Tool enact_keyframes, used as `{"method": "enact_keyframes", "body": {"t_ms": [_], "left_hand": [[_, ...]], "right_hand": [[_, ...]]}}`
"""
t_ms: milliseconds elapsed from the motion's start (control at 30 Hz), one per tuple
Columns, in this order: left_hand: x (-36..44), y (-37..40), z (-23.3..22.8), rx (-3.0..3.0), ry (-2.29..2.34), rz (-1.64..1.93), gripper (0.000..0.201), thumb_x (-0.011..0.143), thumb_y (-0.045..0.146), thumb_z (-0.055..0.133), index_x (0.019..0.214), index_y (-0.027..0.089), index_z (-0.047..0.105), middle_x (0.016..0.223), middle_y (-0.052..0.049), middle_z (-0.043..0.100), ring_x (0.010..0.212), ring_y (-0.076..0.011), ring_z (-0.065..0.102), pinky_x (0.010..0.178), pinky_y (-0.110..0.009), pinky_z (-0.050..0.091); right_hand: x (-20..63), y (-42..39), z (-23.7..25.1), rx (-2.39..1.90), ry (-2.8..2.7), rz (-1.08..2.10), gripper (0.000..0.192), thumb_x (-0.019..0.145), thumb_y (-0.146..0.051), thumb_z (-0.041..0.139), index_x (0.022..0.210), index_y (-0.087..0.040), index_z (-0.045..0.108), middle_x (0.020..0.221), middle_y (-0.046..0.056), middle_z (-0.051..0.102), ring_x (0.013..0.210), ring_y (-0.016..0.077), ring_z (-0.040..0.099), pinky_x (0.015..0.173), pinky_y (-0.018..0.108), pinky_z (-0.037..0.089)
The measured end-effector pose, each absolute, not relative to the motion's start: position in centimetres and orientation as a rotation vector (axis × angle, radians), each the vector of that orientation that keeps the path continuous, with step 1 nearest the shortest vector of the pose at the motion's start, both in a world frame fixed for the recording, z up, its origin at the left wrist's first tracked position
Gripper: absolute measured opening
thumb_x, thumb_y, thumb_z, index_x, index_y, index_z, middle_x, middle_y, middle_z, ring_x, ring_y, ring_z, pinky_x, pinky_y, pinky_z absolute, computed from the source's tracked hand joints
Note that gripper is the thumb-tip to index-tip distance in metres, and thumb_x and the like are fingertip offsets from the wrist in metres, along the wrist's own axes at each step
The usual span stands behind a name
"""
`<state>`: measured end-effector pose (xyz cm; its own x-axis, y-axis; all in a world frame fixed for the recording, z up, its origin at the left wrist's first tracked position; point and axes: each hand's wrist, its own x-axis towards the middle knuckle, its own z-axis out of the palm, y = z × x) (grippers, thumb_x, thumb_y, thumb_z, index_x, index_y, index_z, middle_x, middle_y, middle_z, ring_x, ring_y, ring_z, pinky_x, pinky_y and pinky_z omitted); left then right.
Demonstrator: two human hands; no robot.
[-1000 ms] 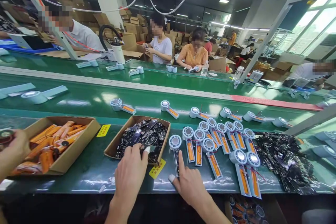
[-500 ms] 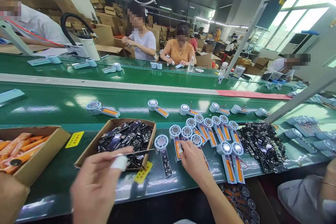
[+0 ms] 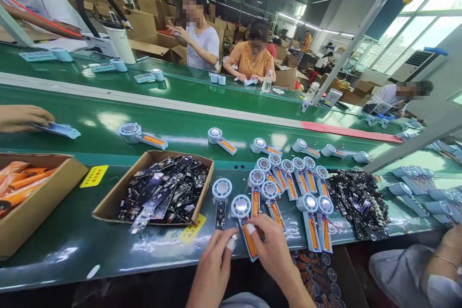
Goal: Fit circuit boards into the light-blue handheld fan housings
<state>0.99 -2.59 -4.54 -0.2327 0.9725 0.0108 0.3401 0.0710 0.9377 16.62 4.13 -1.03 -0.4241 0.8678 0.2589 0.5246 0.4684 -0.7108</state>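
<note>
Both hands point(image 3: 245, 252) on fan unit point(image 3: 246, 231)

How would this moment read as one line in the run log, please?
left hand: at fan unit handle | right hand: on same unit | circuit board box: left of the hands | belt: more fan units
</note>
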Motion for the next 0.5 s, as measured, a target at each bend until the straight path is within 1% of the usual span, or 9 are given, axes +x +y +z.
{"method": "enact_keyframes", "body": {"t_ms": [67,133,167,200,267,333,400,433,500], "left_hand": [[0.1,-3.5,-4.8,1.281,1.764,1.164,0.040,0.085,0.035,0.045,0.114,0.024,0.070,0.113,-0.012,0.073,0.108,-0.0287,0.069,0.094,-0.047,0.056],[-0.4,-4.1,-5.0,1.169,1.849,1.172,0.045,0.085,0.040,0.048,0.121,0.022,0.067,0.121,-0.013,0.071,0.114,-0.0297,0.068,0.097,-0.047,0.055],[-0.5,-4.2,-5.0,1.104,1.867,1.174,0.047,0.084,0.043,0.050,0.121,0.021,0.066,0.121,-0.013,0.072,0.113,-0.0301,0.068,0.097,-0.047,0.055],[-0.4,-4.2,-5.0,1.049,1.856,1.171,0.047,0.083,0.046,0.052,0.119,0.020,0.067,0.119,-0.013,0.073,0.111,-0.0302,0.069,0.096,-0.046,0.056],[-0.1,-3.9,-4.9,0.998,1.760,1.155,0.042,0.080,0.048,0.055,0.108,0.020,0.070,0.110,-0.012,0.076,0.104,-0.0298,0.071,0.093,-0.043,0.057],[0.4,-3.5,-4.8,1.008,1.621,1.131,0.039,0.080,0.048,0.056,0.103,0.020,0.070,0.104,-0.011,0.076,0.098,-0.0282,0.072,0.090,-0.040,0.058],[0.8,-3.2,-4.6,1.034,1.524,1.117,0.039,0.083,0.049,0.054,0.104,0.019,0.069,0.099,-0.010,0.075,0.087,-0.0253,0.073,0.082,-0.037,0.059],[1.0,-3.1,-4.6,1.050,1.505,1.117,0.040,0.085,0.049,0.052,0.106,0.019,0.068,0.097,-0.010,0.075,0.080,-0.0237,0.072,0.078,-0.036,0.059],[1.2,-3.0,-4.5,1.091,1.515,1.121,0.041,0.087,0.050,0.049,0.107,0.018,0.066,0.088,-0.008,0.074,0.066,-0.0208,0.069,0.070,-0.035,0.058]], "right_hand": [[17.1,2.9,-1.0,-1.188,-2.071,0.787,0.019,0.095,-0.013,0.050,0.097,-0.020,0.068,0.095,0.005,0.071,0.086,0.0162,0.068,0.074,0.023,0.050],[17.2,2.2,-1.2,-1.246,-2.049,0.814,0.014,0.093,-0.016,0.053,0.088,-0.020,0.065,0.093,0.004,0.071,0.079,0.0150,0.066,0.069,0.022,0.049],[17.2,2.0,-1.3,-1.281,-2.043,0.797,0.014,0.093,-0.019,0.055,0.081,-0.020,0.062,0.089,0.004,0.070,0.074,0.0143,0.065,0.066,0.021,0.048],[17.0,1.9,-1.5,-1.321,-2.037,0.760,0.019,0.094,-0.022,0.056,0.075,-0.020,0.059,0.084,0.003,0.068,0.069,0.0138,0.062,0.062,0.022,0.046],[16.4,2.0,-1.9,-1.392,-2.019,0.652,0.026,0.095,-0.027,0.055,0.070,-0.020,0.055,0.075,0.002,0.065,0.062,0.0136,0.058,0.058,0.023,0.042],[15.7,2.2,-2.4,-1.442,-2.000,0.569,0.018,0.095,-0.026,0.053,0.079,-0.020,0.059,0.072,0.001,0.063,0.060,0.0146,0.058,0.057,0.024,0.041],[15.3,2.5,-2.6,-1.485,-1.994,0.537,0.012,0.092,-0.023,0.053,0.093,-0.019,0.063,0.075,0.001,0.066,0.062,0.0160,0.061,0.059,0.024,0.043],[15.1,2.6,-2.7,-1.505,-2.000,0.530,0.014,0.091,-0.022,0.053,0.097,-0.019,0.065,0.075,0.002,0.067,0.063,0.0169,0.062,0.060,0.025,0.043],[15.1,2.9,-2.8,-1.535,-2.021,0.531,0.017,0.089,-0.019,0.053,0.098,-0.019,0.068,0.074,0.002,0.068,0.065,0.0181,0.063,0.060,0.025,0.044]]}}
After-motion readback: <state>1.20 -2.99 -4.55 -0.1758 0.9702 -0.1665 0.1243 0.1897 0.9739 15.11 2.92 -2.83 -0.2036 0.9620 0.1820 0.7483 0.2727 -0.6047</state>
